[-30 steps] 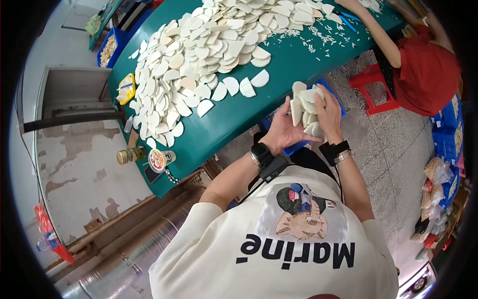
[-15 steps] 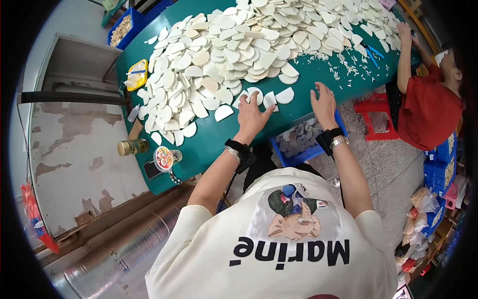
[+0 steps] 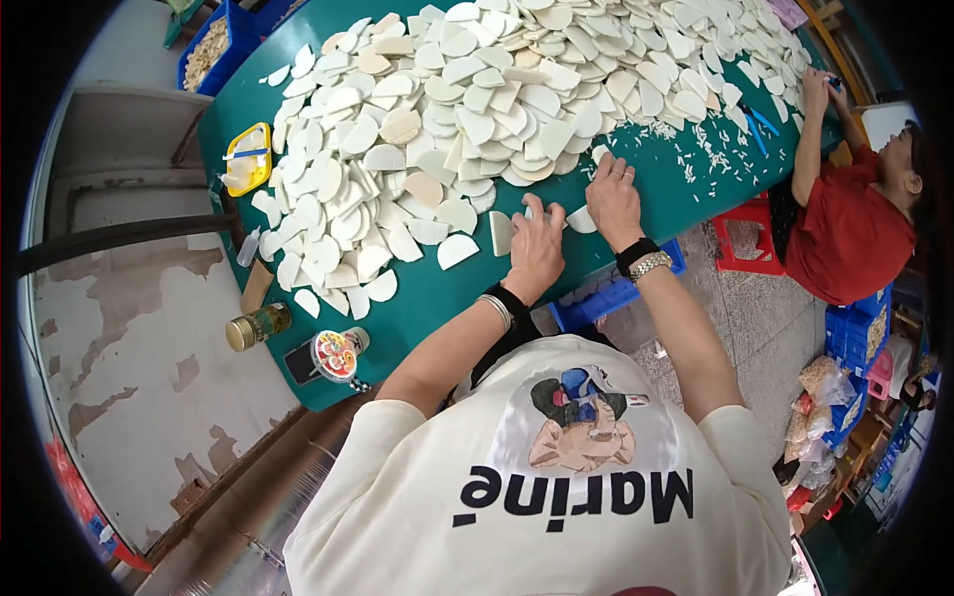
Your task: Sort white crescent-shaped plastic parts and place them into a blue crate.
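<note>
A large heap of pale, flat half-round pieces [image 3: 467, 109] covers the far half of the green table [image 3: 477, 283]. My left hand [image 3: 538, 253] is at the near edge of the heap, its fingers curled down over pale pieces that they partly hide. A single cut piece [image 3: 500, 233] stands out just left of those fingers. My right hand [image 3: 614, 207] is bent beside it, with a small pale piece [image 3: 599, 154] at its fingertips. Another half-round piece [image 3: 581, 221] lies between the two hands.
Below the table edge sits a blue bin [image 3: 606, 303]. At the left stand a yellow tray [image 3: 260, 174], a jar [image 3: 260, 326] and a lidded cup [image 3: 336, 355]. A person in red [image 3: 860, 233] works at the right, near blue-handled pliers [image 3: 758, 129] and scattered white bits [image 3: 711, 149].
Both hands have closed from spread fingers onto pale pieces. My left hand shifted right, while my right moved left over the table. The view has shifted, with less of the blue bin showing.
</note>
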A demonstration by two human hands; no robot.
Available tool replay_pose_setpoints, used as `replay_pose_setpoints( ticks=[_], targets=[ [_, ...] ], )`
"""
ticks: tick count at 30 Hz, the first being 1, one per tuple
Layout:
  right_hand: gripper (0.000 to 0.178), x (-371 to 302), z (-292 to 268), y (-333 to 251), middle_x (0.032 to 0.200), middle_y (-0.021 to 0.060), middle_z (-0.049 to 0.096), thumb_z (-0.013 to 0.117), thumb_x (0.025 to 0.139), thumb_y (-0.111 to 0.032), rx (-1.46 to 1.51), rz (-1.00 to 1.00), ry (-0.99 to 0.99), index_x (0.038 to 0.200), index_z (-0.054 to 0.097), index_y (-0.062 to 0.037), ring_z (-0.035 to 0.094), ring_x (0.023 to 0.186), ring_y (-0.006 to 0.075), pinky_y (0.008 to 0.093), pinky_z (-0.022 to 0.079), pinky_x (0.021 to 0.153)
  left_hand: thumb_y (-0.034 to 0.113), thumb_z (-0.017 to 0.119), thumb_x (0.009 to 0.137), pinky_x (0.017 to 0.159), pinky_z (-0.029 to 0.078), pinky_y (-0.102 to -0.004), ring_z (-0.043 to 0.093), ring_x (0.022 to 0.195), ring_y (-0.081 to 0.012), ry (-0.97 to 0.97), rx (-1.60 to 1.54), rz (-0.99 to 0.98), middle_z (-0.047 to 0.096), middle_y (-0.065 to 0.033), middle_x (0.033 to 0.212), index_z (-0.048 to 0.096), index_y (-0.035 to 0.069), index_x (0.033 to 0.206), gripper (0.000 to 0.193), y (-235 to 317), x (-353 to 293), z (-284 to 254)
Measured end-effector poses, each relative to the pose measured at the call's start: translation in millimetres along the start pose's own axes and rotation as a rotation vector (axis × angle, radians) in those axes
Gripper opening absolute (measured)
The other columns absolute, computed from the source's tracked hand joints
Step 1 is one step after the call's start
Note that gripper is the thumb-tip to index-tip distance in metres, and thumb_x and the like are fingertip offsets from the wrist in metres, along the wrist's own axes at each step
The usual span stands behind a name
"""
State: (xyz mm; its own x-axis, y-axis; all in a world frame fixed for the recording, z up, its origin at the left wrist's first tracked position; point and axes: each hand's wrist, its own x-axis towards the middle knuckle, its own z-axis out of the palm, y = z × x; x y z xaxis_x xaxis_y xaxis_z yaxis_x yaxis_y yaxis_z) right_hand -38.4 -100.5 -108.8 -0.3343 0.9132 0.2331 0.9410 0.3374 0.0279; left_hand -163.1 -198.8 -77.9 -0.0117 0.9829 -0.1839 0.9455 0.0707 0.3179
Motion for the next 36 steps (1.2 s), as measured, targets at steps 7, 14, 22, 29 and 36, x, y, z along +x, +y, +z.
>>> replay_pose_setpoints(
  ticks=[7, 14, 22, 29, 36],
  targets=[
    [0.034, -46, -56, 67, 0.092, 0.0278, 0.060, 0.051, 0.082, -0.001, 0.497, 0.325, -0.156, 0.115, 0.045, 0.0054, 0.061, 0.080, 0.0423, 0.0473, 0.049, 0.066, 0.001, 0.052, 0.084, 0.058, 0.050, -0.0483, 0.059, 0.076, -0.0373, 0.107, -0.185, -0.011, 0.045, -0.0193, 0.106, 0.045, 0.003, 0.105, 0.023, -13, 4, -3],
    [0.042, -158, -67, 119, 0.098, 0.0292, 0.060, 0.055, 0.083, -0.004, 0.522, 0.442, -0.434, 0.123, 0.044, 0.0029, 0.061, 0.086, 0.0427, 0.0493, 0.049, 0.072, 0.004, 0.057, 0.086, 0.066, 0.050, -0.0427, 0.060, 0.073, -0.0336, -0.250, -0.842, 0.283, 0.052, -0.0165, 0.108, 0.048, 0.009, 0.117, 0.032, 47, -17, 4],
    [0.048, -114, -77, 94, 0.120, 0.0201, 0.056, 0.056, 0.086, -0.009, 0.493, 0.141, -0.356, 0.131, 0.043, -0.0021, 0.054, 0.110, 0.0370, 0.0432, 0.046, 0.089, 0.005, 0.063, 0.082, 0.062, 0.050, -0.0337, 0.062, 0.069, -0.0236, 0.077, -0.620, 0.088, 0.060, -0.0124, 0.101, 0.061, 0.004, 0.108, 0.025, 33, -10, -6],
    [0.052, -75, -41, 28, 0.138, 0.0123, 0.043, 0.056, 0.085, -0.012, 0.391, -0.419, -0.101, 0.134, 0.042, -0.0063, 0.037, 0.129, 0.0324, 0.0449, 0.035, 0.104, 0.001, 0.058, 0.083, 0.063, 0.051, -0.0278, 0.064, 0.074, -0.0185, 0.131, -0.621, 0.002, 0.061, -0.0104, 0.097, 0.063, 0.001, 0.100, 0.018, -31, -16, -60],
    [0.046, -84, -43, 15, 0.108, 0.0166, 0.051, 0.065, 0.080, -0.021, 0.335, -0.261, -0.158, 0.118, 0.050, 0.0013, 0.049, 0.100, 0.0317, 0.0430, 0.045, 0.083, 0.005, 0.058, 0.086, 0.062, 0.051, -0.0264, 0.061, 0.071, -0.0146, 0.157, -0.622, -0.049, 0.060, -0.0093, 0.095, 0.065, 0.000, 0.099, 0.016, -107, 2, -86]
  ],
)
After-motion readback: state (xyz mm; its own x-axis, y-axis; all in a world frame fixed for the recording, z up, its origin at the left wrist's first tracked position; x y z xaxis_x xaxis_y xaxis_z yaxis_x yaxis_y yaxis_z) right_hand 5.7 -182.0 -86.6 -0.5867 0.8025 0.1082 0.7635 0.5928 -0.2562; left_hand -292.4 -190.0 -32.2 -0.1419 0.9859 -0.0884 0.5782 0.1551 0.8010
